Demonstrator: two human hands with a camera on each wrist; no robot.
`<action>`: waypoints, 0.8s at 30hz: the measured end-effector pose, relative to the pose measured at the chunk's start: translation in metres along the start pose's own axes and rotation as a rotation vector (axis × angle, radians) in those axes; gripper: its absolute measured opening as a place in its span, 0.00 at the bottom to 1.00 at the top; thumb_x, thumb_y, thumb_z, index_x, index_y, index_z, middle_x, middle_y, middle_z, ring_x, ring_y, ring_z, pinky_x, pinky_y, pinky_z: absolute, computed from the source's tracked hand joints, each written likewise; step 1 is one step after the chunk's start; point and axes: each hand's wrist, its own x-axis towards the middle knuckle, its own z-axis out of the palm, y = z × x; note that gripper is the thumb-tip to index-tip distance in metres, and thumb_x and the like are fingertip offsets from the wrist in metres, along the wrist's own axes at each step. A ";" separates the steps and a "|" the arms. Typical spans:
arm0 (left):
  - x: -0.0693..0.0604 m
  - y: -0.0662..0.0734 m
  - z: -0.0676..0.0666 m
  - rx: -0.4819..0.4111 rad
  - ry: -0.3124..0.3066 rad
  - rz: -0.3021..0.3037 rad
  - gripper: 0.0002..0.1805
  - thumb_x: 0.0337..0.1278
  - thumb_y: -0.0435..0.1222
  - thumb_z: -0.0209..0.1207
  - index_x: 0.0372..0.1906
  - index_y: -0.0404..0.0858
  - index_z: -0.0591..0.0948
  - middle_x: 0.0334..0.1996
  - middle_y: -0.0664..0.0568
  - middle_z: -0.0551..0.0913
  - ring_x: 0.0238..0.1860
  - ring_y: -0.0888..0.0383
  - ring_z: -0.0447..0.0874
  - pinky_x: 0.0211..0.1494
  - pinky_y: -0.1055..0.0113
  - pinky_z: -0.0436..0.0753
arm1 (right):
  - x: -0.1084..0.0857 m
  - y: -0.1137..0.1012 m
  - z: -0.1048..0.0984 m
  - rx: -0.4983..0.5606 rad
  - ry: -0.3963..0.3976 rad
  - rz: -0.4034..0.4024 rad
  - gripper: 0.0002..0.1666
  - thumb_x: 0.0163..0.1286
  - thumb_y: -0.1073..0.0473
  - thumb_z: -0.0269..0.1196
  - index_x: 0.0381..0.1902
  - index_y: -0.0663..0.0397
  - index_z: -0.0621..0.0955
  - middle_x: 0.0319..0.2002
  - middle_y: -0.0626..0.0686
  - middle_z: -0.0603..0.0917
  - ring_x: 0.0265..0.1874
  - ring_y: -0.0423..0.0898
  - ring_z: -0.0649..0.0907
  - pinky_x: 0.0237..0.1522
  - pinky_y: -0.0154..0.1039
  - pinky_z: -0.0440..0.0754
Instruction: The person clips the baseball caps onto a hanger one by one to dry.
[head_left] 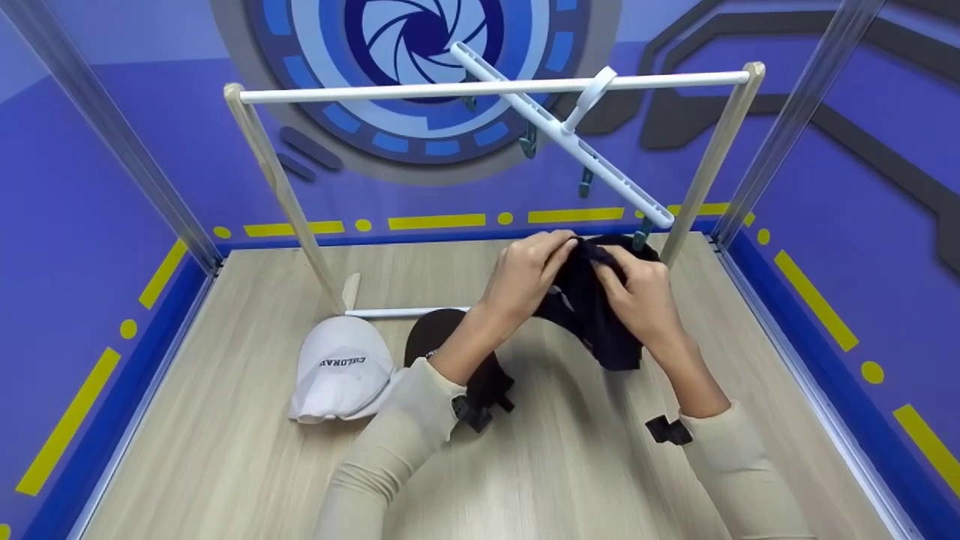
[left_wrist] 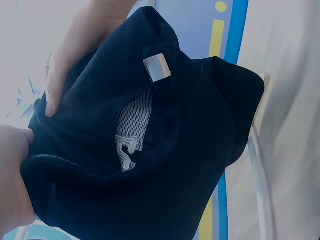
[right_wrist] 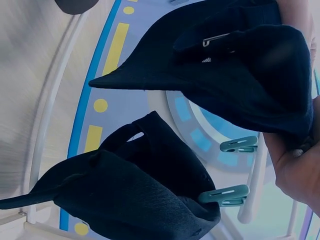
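Both hands pinch the upper edge of a dark navy cap [head_left: 589, 296] below the white hanger [head_left: 555, 129]. My left hand [head_left: 521, 281] grips its left side and my right hand [head_left: 643, 298] its right side. A metal buckle [left_wrist: 157, 67] and a mesh patch show on the cap in the left wrist view. A second dark cap [right_wrist: 135, 190] hangs from a green clip [right_wrist: 225, 195] at the hanger's end. Another green clip [right_wrist: 239, 144], holding nothing, is near my right hand's fingers in the right wrist view. The hands partly hide the caps in the head view.
The hanger hooks over the white rail [head_left: 390, 91] of a wooden-sided rack [head_left: 281, 187]. On the wood-patterned tabletop [head_left: 225, 465] lie a white cap [head_left: 341, 375] and a dark brown cap [head_left: 431, 334], the latter partly behind my left forearm. Blue patterned walls surround it.
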 end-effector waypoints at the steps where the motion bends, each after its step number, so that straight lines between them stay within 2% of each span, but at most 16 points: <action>1: 0.001 0.000 0.000 0.003 -0.002 -0.005 0.17 0.79 0.42 0.51 0.53 0.39 0.87 0.45 0.51 0.89 0.48 0.57 0.88 0.53 0.67 0.83 | 0.001 0.000 0.000 -0.001 0.007 0.003 0.10 0.72 0.65 0.65 0.48 0.61 0.87 0.41 0.58 0.90 0.39 0.55 0.90 0.41 0.51 0.86; 7: 0.008 0.003 -0.001 -0.009 -0.010 -0.018 0.18 0.79 0.43 0.51 0.53 0.39 0.87 0.46 0.51 0.89 0.50 0.56 0.87 0.54 0.68 0.83 | 0.003 0.001 0.000 0.001 0.049 0.025 0.09 0.72 0.65 0.65 0.46 0.60 0.88 0.40 0.57 0.91 0.36 0.53 0.90 0.39 0.50 0.85; 17: 0.018 0.005 0.000 0.011 -0.024 -0.024 0.17 0.79 0.43 0.51 0.51 0.39 0.87 0.45 0.51 0.89 0.49 0.57 0.88 0.54 0.70 0.83 | 0.008 0.004 -0.001 -0.005 0.068 0.037 0.07 0.72 0.66 0.64 0.44 0.62 0.87 0.38 0.57 0.90 0.34 0.53 0.89 0.37 0.48 0.84; 24: 0.024 0.003 0.001 0.022 -0.041 -0.034 0.16 0.79 0.43 0.50 0.50 0.39 0.87 0.45 0.52 0.89 0.49 0.56 0.88 0.54 0.66 0.83 | 0.011 0.003 0.001 0.011 0.070 0.056 0.08 0.73 0.64 0.63 0.42 0.62 0.88 0.36 0.57 0.90 0.30 0.51 0.88 0.34 0.38 0.81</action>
